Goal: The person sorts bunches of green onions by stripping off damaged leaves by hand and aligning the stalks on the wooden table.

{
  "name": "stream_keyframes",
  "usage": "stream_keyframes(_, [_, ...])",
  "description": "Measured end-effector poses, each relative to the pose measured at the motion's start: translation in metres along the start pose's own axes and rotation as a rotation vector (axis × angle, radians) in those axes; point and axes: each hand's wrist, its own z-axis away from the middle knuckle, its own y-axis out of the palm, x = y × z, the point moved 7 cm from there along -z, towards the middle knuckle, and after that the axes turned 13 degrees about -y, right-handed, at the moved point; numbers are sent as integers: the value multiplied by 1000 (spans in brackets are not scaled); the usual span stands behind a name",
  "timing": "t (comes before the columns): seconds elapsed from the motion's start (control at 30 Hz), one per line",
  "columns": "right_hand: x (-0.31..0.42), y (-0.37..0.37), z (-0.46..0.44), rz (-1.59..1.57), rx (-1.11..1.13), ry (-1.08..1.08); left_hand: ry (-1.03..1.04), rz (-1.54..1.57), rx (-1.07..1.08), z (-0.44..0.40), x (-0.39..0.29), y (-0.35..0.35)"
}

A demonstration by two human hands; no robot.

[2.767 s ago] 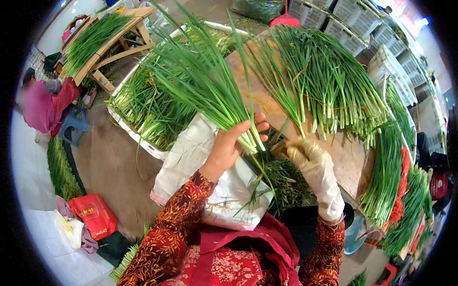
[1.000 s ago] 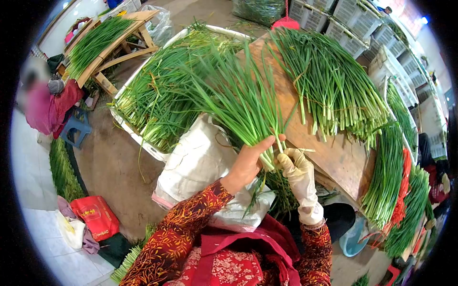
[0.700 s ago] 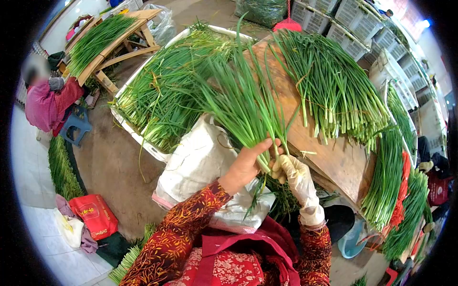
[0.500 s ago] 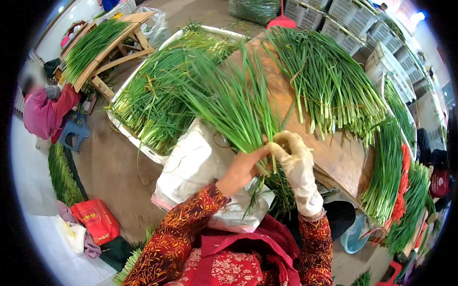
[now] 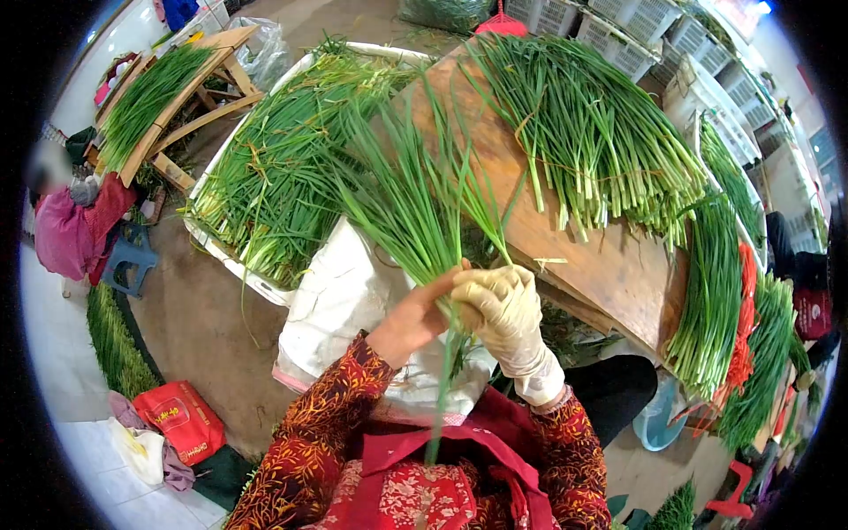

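Observation:
My bare left hand (image 5: 415,316) is wrapped round the lower stalks of a bunch of long green leaves (image 5: 411,208), which fan up and to the left. Against it, my gloved right hand (image 5: 502,318) is closed at the stalk ends, with a few separate stalks (image 5: 484,208) rising from its fingers. A blurred green strand (image 5: 442,389) hangs below my hands. Under my left wrist is a white sack (image 5: 331,296) across my lap. To the right, a thick pile of greens (image 5: 592,132) lies on a wooden board (image 5: 609,287).
A white crate (image 5: 237,261) of loose greens is ahead on the left. More bundles (image 5: 714,300) with red ties (image 5: 740,344) lie at the right, near a blue basin (image 5: 658,420). A person (image 5: 75,221) sits far left by a slanted wooden stand (image 5: 172,110). White baskets (image 5: 609,44) are stacked behind.
My right hand has moved left and down against my left hand, and some stalks now stand apart from the bunch in its fingers. A strand now hangs below. The view has shifted slightly.

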Motion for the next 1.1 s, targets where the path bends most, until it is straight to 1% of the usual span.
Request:
stream_keyframes(0.03, [5,5,5,-26,62,-36,-4,62,94,-9,-5,1])
stream_keyframes(0.07, [11,8,9,-51,123,-71,-6,62,91,-10,-5,-3])
stream_keyframes(0.1, [14,12,13,-108,237,-57,164,-56,19,-7,-17,-9])
stream_keyframes(0.13, [11,33,37,-281,438,3,334,-175,-53,2,-33,-2])
stream_keyframes(0.17, [11,38,62,-286,654,130,411,-164,-86,7,-46,-2])
stream_keyframes(0.2, [7,41,88,-289,871,257,516,-221,6,11,-61,-1])
stream_keyframes(0.27, [-16,36,131,-176,1265,469,648,-221,27,21,-75,8])
stream_keyframes(0.3, [-32,27,126,-63,1165,502,650,-219,24,22,-75,9])
stream_keyframes(0.33, [-42,6,106,11,859,543,620,-169,17,20,-72,9])
stream_keyframes(0.4, [-47,-24,69,-50,472,722,521,-101,26,11,-58,3])
stream_keyframes(0.43, [-51,-20,59,-53,464,720,469,-140,-37,3,-49,-5])
stream_keyframes(0.5, [-59,-10,55,-327,340,926,389,-178,-145,-4,-30,-9])
stream_keyframes(0.53, [-59,-5,57,-328,336,923,392,-183,-144,-6,-25,-5])
stream_keyframes(0.6, [-55,9,54,-385,275,785,284,-174,-269,-12,-14,-9])
stream_keyframes(0.63, [-47,13,52,-391,338,805,303,-208,-218,-15,-14,-4])
stream_keyframes(0.67, [-41,15,49,-391,346,766,278,-227,-171,-15,-12,1])
stream_keyframes(0.73, [-34,8,43,-259,409,715,279,-257,-184,-19,-10,0])
stream_keyframes(0.77, [-36,7,41,-256,408,711,282,-258,-180,-19,-10,0])
stream_keyframes(0.83, [-44,-4,39,-383,175,756,255,-323,-175,-17,-6,0])
stream_keyframes(0.87, [-48,-6,32,-370,81,704,254,-324,-170,-16,-2,2])
stream_keyframes(0.93, [-48,-3,22,-416,-40,685,367,-341,-179,-11,-2,11])
stream_keyframes(0.97, [-53,3,23,-438,-114,672,363,-340,-222,-17,0,4])
stream_keyframes(1.0, [-53,1,20,-293,-94,602,361,-344,-204,-18,0,0])
stream_keyframes(1.07, [-52,1,21,-431,-192,697,241,-300,-216,-13,-2,-1])
stream_keyframes(1.1, [-48,-1,18,-559,-273,635,291,-268,-223,-10,-6,4])
